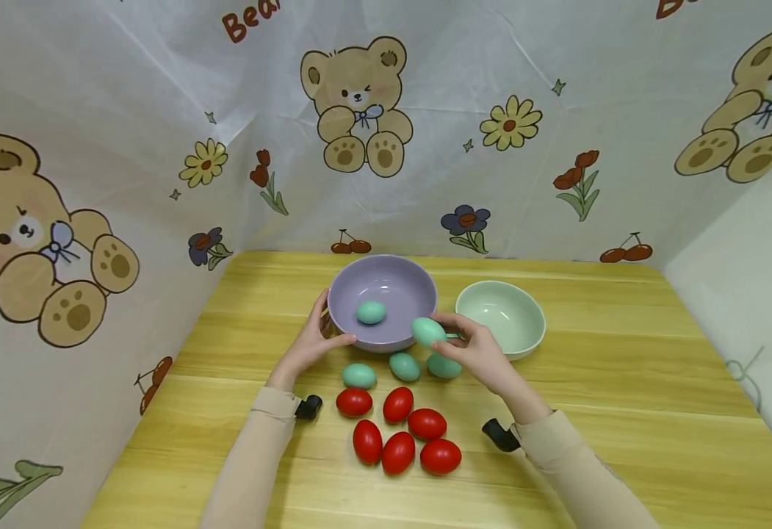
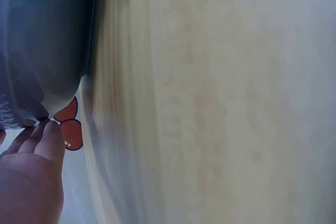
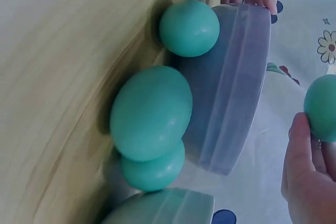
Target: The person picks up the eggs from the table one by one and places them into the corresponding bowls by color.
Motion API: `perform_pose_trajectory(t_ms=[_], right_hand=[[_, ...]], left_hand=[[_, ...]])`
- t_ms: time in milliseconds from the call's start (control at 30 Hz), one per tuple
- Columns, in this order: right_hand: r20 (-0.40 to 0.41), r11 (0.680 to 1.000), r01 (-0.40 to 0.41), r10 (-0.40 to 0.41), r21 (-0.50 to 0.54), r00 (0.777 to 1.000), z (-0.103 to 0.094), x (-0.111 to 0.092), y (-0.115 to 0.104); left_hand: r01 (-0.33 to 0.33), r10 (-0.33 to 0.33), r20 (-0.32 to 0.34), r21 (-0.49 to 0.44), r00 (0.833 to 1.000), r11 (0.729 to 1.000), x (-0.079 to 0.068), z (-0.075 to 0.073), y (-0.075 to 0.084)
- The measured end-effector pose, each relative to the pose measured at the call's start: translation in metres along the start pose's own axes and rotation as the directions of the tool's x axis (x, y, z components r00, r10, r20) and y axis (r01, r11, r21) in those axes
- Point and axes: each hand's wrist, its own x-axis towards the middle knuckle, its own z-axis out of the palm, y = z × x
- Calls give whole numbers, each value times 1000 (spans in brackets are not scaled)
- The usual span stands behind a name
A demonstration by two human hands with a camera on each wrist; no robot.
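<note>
My left hand point(image 1: 309, 345) holds the purple bowl point(image 1: 386, 342) at its left side, its thumb by the front rim and its fingers along the wall. One green egg point(image 1: 371, 312) lies inside the bowl. Another green egg point(image 1: 428, 333) is pinched in my right hand point(image 1: 478, 349), raised by the bowl's front right rim. Several more green eggs point(image 3: 152, 114) rest on the table just in front of the purple bowl. In the left wrist view, fingertips point(image 2: 51, 132) touch the bowl's wall.
Several red eggs point(image 1: 399, 452) lie grouped between my forearms, nearer the table's front. A pale green bowl point(image 1: 501, 312) stands to the right of the purple one. Bear-printed cloth point(image 1: 359, 206) hangs behind the wooden table point(image 1: 623, 397) and at its sides.
</note>
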Motion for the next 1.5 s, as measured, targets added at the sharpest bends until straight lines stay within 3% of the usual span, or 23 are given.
perform_pose_trajectory(t_ms=[367, 700, 1167, 1300, 1500], right_hand=[[30, 997, -26, 24, 77, 999, 12, 28, 3], [36, 1000, -18, 19, -5, 999, 10, 52, 4], [231, 990, -53, 82, -129, 969, 19, 83, 5], [263, 976, -80, 132, -201, 956, 24, 89, 4], [312, 939, -57, 170, -339, 935, 31, 98, 3]], left_hand=[[5, -5, 4, -7, 1000, 1000, -1, 3, 1], [5, -5, 0, 3, 1000, 1000, -2, 3, -1], [-19, 20, 20, -24, 1000, 1000, -1, 4, -5], [-15, 15, 21, -20, 1000, 1000, -2, 4, -4], [-8, 8, 11, -9, 1000, 1000, -4, 3, 0]])
